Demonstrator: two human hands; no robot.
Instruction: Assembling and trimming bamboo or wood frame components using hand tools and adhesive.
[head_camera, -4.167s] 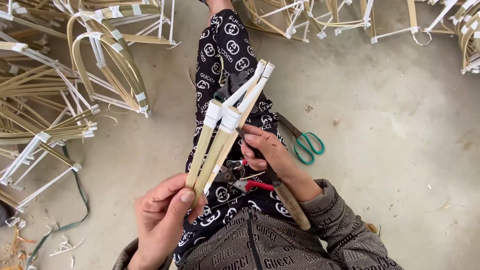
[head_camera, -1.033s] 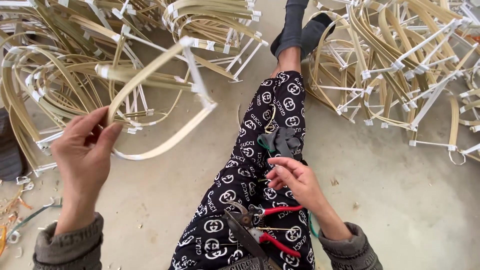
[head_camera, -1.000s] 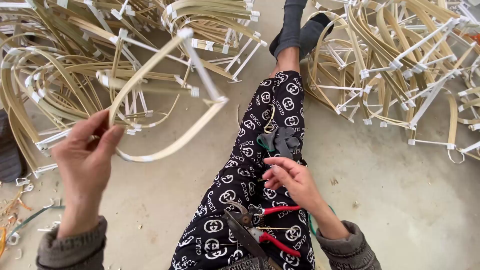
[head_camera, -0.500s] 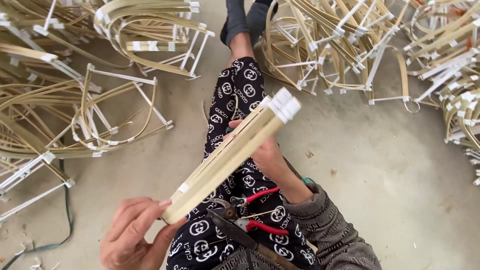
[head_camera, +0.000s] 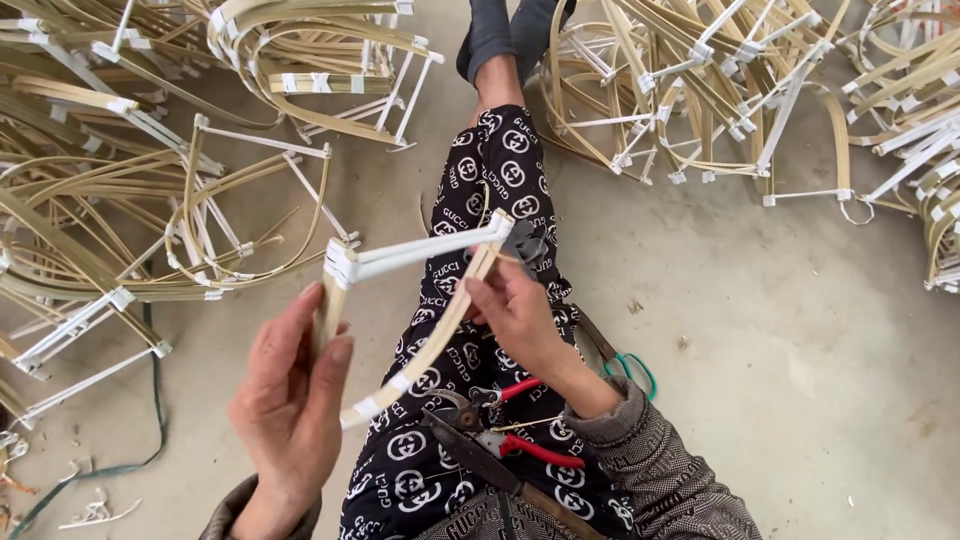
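Holding a bamboo frame (head_camera: 420, 300) up over the lap, both hands share the piece between them. The left hand (head_camera: 290, 410) grips the frame at its near left corner: the thumb lies along the front of the upright strip and the fingers curl behind it, closed firmly around the wood. The right hand (head_camera: 520, 315) pinches the far corner, where the white-wrapped bar (head_camera: 420, 255) meets the curved tan strip (head_camera: 435, 335); its thumb and forefinger are drawn narrow on that joint, and the other fingers are loosely bent beside it. The frame forms a thin triangle, the white bar running from the left hand's corner up to the right hand, the bowed strip sweeping back down toward the left palm, with a white band near its lower end.

Beneath the frame, on the patterned trousers (head_camera: 500, 170), lie red-handled pliers (head_camera: 505, 425) and a dark blade with a wooden handle (head_camera: 510, 480), both untouched by either hand. Green-handled scissors (head_camera: 625, 365) rest on the concrete floor (head_camera: 800, 330) just beside the right wrist. Heaps of finished bamboo frames (head_camera: 150, 180) cover the floor to the left, and another pile (head_camera: 760, 90) spreads across the upper right, well apart from the hands.
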